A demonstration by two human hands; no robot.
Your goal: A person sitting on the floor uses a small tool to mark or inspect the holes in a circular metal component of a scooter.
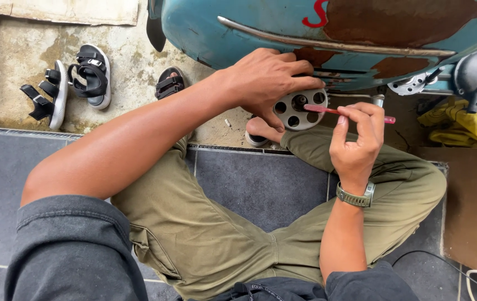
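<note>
Two hands over grey floor tiles: left hand (266,78) gripping perforated metal disc (301,108), right hand (355,142) fingers pinching red toothbrush (327,110)

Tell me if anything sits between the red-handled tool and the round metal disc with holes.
Nothing visible does. The right hand holds the red-handled tool, and its tip already lies against the perforated metal disc. The left hand grips the disc from above, its fingers clear of the tool's tip.

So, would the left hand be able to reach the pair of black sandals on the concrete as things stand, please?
Probably not without leaning: the left hand grips the round holed metal disc, and the sandals lie well off to the left.
</note>
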